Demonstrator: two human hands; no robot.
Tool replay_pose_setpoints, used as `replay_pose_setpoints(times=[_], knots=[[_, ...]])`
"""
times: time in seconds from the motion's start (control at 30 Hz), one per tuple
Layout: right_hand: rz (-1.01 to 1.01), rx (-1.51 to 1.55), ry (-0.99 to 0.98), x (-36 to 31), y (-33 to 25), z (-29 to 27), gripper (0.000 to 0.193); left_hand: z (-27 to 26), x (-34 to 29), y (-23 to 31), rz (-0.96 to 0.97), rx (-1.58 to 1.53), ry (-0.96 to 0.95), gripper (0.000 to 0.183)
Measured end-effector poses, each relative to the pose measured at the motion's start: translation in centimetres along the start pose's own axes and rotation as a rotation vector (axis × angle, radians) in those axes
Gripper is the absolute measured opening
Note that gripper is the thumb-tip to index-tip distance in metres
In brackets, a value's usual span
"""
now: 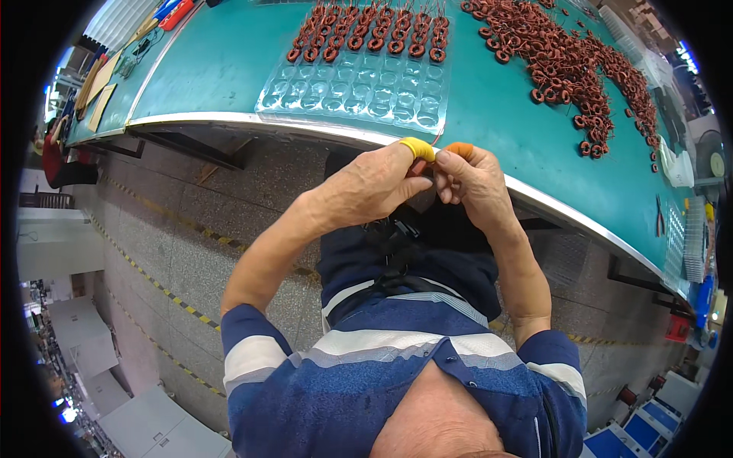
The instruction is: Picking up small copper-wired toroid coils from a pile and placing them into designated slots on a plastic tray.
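Observation:
Just off the near table edge, my two hands meet with fingertips almost touching. My left hand (376,179), with a yellow wrap on a finger, pinches a small red-brown ring coil (420,169), mostly hidden by the fingers. Closed beside it is my right hand (479,185), an orange wrap on its index finger, thumb and finger pinched at the coil's wire end. A thin reddish wire sticks up between them. Beyond the hands lies a clear plastic tray (359,91) with round pockets; wound ring coils (374,43) fill its far rows, and its near rows hold none.
A large pile of loose ring coils (553,69) spreads over the green table (489,114) at right. Pliers (660,216) and stacked clear trays (695,237) lie at the far right. A red bin (176,14) stands at the back left.

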State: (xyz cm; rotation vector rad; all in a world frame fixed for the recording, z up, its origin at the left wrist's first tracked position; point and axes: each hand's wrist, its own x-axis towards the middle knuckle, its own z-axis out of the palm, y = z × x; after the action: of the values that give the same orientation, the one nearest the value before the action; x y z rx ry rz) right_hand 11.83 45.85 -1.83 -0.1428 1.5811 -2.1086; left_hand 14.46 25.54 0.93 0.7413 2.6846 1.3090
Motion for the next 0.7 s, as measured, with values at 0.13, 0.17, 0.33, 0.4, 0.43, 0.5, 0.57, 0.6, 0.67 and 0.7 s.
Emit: replay_pose_setpoints(times=[0.13,0.17,0.33,0.4,0.43,0.5,0.57,0.6,0.67,0.7], knots=[[-0.142,-0.219,0.101,-0.8,0.6,0.6,0.023,-0.4,-0.2,-0.1,0.004,0.091,-0.076,0.035],[-0.217,-0.279,0.162,-1.1,0.9,1.0,0.023,-0.1,-0.1,-0.1,0.025,0.124,-0.044,0.036],[-0.731,-0.76,0.349,-2.2,1.2,2.5,0.016,1.5,0.2,-0.8,-0.099,-0.263,0.013,0.035],[-0.611,-0.532,0.316,-2.6,1.0,2.5,0.014,1.5,-0.1,-0.7,-0.132,-0.697,-0.112,0.034],[-0.439,-0.344,0.262,-3.0,0.3,2.4,0.014,1.4,-0.1,-0.7,-0.133,-0.698,-0.112,0.034],[-0.368,-0.362,0.257,-3.2,0.2,1.6,0.013,1.0,-0.1,-0.6,-0.127,-0.629,-0.141,0.034],[-0.3,-0.378,0.255,-3.2,0.0,1.6,0.012,0.8,-0.1,-0.3,-0.11,-0.568,-0.144,0.035],[-0.527,-0.6,0.306,-3.6,-0.1,2.0,0.011,0.7,-0.2,0.1,-0.091,-0.489,-0.114,0.036],[-0.952,-0.918,0.406,-3.8,0.0,2.8,0.007,1.0,-0.3,0.4,-0.069,-0.409,-0.085,0.036],[-1.062,-0.888,0.417,-3.6,0.1,2.8,0.007,1.6,-0.3,0.3,-0.073,-0.6,-0.028,0.036]])
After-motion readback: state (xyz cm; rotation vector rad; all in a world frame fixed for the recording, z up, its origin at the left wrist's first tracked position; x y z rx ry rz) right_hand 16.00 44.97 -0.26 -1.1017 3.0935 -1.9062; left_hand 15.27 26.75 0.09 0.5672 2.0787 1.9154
